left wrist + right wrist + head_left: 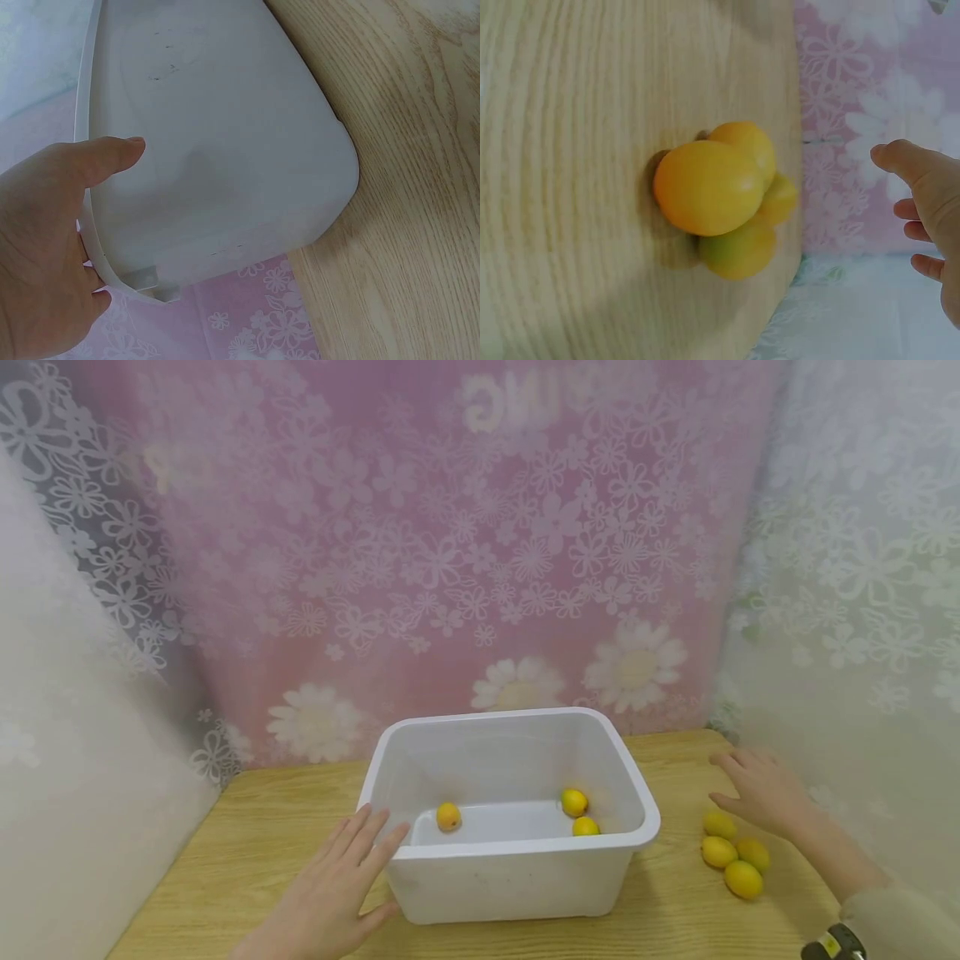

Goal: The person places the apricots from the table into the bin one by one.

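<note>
A white plastic tub point(525, 885) stands on the table, with three small, smooth yellow-orange fruits inside: one fruit point(448, 817) at the left and two at the right, one of them point(574, 802) farther back. My left hand point(337, 877) is at the tub's front left corner. Its fingers extend over the rim point(85, 112), and the thumb lies across the outer wall in the left wrist view. To the right of the tub, several more yellow fruits point(719, 852) with greenish patches point(739, 251) sit clustered. Just beyond them hovers my right hand point(765, 793), fingers spread, holding nothing.
The wood-grain table point(247, 843) ends at a pink flowered backdrop point(450, 568) behind the tub. Pale flowered sheets rise at the left and right point(862, 652), the right one close beside my right arm. A dark band point(834, 943) circles the right wrist.
</note>
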Demonstrator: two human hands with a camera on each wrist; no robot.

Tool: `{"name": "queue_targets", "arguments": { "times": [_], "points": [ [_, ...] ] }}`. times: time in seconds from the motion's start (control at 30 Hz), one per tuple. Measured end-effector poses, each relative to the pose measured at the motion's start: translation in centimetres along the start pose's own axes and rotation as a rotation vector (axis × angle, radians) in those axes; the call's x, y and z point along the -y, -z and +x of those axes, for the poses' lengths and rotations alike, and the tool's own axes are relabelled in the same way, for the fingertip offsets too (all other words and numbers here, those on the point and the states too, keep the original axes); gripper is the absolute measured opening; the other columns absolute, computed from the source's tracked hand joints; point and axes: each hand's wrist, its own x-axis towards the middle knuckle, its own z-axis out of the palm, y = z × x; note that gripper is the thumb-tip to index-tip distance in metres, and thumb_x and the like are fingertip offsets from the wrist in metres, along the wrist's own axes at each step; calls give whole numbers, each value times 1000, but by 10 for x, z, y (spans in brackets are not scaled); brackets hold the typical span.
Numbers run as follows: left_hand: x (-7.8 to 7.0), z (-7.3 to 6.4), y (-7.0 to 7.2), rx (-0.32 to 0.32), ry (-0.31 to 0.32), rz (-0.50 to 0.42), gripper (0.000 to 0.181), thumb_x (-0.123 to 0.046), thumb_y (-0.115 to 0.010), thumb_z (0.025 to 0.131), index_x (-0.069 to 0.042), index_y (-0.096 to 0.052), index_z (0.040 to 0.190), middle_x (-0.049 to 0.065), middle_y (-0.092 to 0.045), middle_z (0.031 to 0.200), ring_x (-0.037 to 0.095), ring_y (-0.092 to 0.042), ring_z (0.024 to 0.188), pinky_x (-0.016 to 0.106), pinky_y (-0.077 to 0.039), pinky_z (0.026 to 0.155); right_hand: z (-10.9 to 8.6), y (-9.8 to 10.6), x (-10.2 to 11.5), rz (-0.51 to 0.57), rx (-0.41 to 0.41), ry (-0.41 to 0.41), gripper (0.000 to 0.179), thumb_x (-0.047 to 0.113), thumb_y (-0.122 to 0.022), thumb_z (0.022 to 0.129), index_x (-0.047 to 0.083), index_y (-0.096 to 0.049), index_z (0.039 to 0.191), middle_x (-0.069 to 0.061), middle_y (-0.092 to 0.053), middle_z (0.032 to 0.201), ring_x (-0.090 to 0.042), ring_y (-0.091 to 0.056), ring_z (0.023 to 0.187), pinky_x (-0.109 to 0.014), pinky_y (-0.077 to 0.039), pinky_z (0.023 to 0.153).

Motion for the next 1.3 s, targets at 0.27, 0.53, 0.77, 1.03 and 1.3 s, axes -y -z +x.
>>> {"name": "queue_targets", "arguments": {
  "times": [0.27,0.53,0.77,1.03,1.3],
  "points": [
    [1,2,2,-20,-4,3,78,-47,-68,79,-6,-40,139,19,-39,140,37,-36,128,51,-36,97,-13,-13,-11,-18,120,-28,50,28,-76,74,-2,-60,110,-16,-57,96,-36,-54,84,-50,-47,65],
    [3,2,4,-34,6,-26,74,-61,-27,90,-7,-40,139,20,-41,139,38,-37,127,44,-26,107,-17,-21,-10,6,155,-20,44,26,-75,73,0,-62,105,-8,-55,86,-29,-53,77,-42,-45,58],
    [2,2,5,-8,3,-4,75,-53,-59,84,-6,-40,139,20,-40,140,38,-36,128,45,-27,107,-23,-37,-16,30,234,-68,43,28,-74,74,2,-63,105,-9,-57,90,-33,-53,84,-52,-44,68],
    [2,0,2,6,11,-12,71,-56,-49,88,-8,-39,140,18,-39,141,36,-35,129,33,-9,113,-22,-44,-16,42,266,-73,38,27,-75,73,3,-65,100,-8,-56,86,-31,-53,78,-51,-45,66],
    [0,0,2,24,19,-22,74,-50,-60,84,-9,-38,141,19,-39,141,37,-34,129,47,-31,104,-23,-45,-16,-6,320,-95,42,35,-72,76,1,-65,100,-7,-53,84,-28,-51,77,-49,-44,64]
  ]
}}
